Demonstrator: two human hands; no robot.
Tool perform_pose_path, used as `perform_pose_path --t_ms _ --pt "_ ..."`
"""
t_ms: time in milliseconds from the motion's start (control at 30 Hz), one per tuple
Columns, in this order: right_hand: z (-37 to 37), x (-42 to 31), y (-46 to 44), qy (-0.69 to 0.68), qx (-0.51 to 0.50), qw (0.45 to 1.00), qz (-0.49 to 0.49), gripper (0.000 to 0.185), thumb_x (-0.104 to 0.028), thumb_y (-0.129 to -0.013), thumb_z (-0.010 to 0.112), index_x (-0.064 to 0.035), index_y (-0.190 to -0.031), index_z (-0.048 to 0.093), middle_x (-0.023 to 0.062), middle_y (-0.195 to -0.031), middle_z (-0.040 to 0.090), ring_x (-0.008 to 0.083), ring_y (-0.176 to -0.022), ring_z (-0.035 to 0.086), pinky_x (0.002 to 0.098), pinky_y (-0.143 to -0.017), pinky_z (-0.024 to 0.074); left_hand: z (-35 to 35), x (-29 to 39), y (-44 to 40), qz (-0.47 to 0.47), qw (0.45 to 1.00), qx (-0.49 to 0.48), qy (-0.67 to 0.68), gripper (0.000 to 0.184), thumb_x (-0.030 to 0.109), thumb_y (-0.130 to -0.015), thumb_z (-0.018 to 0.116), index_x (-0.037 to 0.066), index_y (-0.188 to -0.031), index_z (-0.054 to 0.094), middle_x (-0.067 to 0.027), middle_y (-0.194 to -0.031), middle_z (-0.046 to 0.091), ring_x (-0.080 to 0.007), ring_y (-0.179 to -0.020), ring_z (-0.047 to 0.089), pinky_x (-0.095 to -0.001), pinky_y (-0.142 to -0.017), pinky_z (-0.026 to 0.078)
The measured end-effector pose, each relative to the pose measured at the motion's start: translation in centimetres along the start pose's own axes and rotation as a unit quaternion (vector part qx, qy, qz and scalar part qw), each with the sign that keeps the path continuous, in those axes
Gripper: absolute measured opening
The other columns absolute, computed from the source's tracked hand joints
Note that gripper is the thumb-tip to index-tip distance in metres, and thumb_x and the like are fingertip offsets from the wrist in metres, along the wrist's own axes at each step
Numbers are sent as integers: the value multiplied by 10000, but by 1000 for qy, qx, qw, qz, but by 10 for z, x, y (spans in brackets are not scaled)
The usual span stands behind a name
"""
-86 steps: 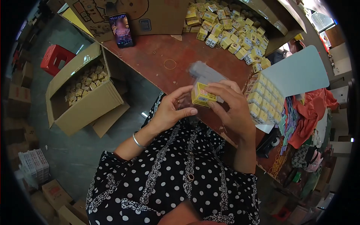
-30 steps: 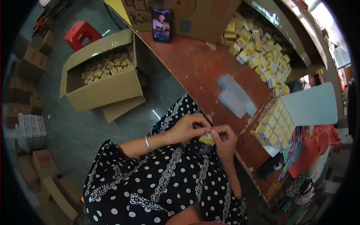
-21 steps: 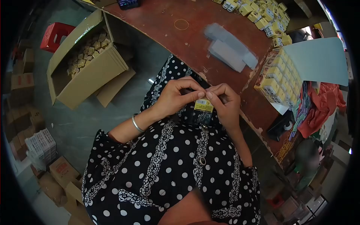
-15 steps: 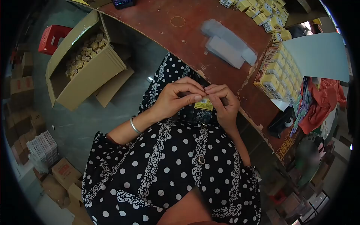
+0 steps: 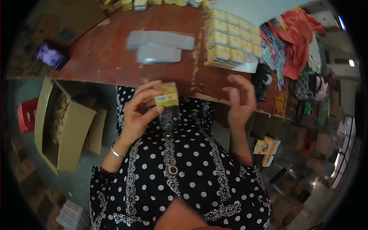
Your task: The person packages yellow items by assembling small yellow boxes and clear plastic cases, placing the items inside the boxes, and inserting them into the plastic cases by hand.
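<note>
My left hand (image 5: 136,111) grips a small yellow box (image 5: 166,96) between thumb and fingers, in front of my body near the table edge. A barcode label shows on the box's side. Something clear seems to hang just below it, but against the dotted cloth I cannot make it out. My right hand (image 5: 240,99) is raised at the table's edge, fingers apart and holding nothing. Nearest to it is a display carton (image 5: 207,57) packed with rows of small yellow boxes (image 5: 230,40). Flat clear plastic pieces (image 5: 159,50) lie on the red tabletop beyond my left hand.
A phone (image 5: 51,55) rests at the table's left end. Down on the left stands an open cardboard box (image 5: 78,134) with many small items inside, beside a red stool (image 5: 27,115). Red cloth (image 5: 301,38) and yellow rubber bands (image 5: 281,103) are to the right.
My hands were together at the small box; now they are apart. My left hand keeps the box, while my right has let go and moved right. My view has turned.
</note>
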State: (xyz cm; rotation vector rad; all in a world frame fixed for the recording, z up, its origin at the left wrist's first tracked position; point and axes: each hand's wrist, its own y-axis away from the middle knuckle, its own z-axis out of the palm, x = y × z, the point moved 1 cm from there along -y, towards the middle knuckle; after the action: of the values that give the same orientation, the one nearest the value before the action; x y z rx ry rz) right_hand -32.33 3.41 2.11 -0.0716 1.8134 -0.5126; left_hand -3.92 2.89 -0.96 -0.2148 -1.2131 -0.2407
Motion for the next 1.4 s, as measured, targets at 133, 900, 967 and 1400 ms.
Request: perform_pose_path --t_ms 133,900,967,1400 --pt "-123 20 -15 108 269 956 52 230 -172 -1000 616 11 -1128 672 110 -1163 663 155 -1042 625 261 -751 511 5 6 -17 45 998 -28 -14 355 -118 -886 638 -15 -1225 614 -157 -1490 446 -236 -1258 567 -355 -1034 498" --pt "-153 82 18 -81 272 921 267 112 -118 -943 706 -9 -916 698 144 -1391 567 143 -1011 642 287 -734 591 15 -6 -22 31 998 -51 -21 339 -48 -897 694 -14 -1224 614 -155 -1488 435 -245 -1326 503 -418 -1086 475" --pt "-147 75 21 -110 289 919 246 113 -107 -950 692 -4 -904 689 143 -1402 558 146 -1033 639 299 -765 599 12 -8 -22 31 998 -50 -25 342 -49 -898 693 -16 -1229 611 -157 -1490 433 -246 -1325 507 -417 -1087 474" --pt "-132 90 49 -102 277 944 148 149 -62 -982 637 44 -878 649 197 -1458 488 197 -1144 611 317 -940 586 18 -9 -28 35 997 -60 -11 365 -62 -902 679 -28 -1255 597 -166 -1512 412 -263 -1328 511 -409 -1098 464"
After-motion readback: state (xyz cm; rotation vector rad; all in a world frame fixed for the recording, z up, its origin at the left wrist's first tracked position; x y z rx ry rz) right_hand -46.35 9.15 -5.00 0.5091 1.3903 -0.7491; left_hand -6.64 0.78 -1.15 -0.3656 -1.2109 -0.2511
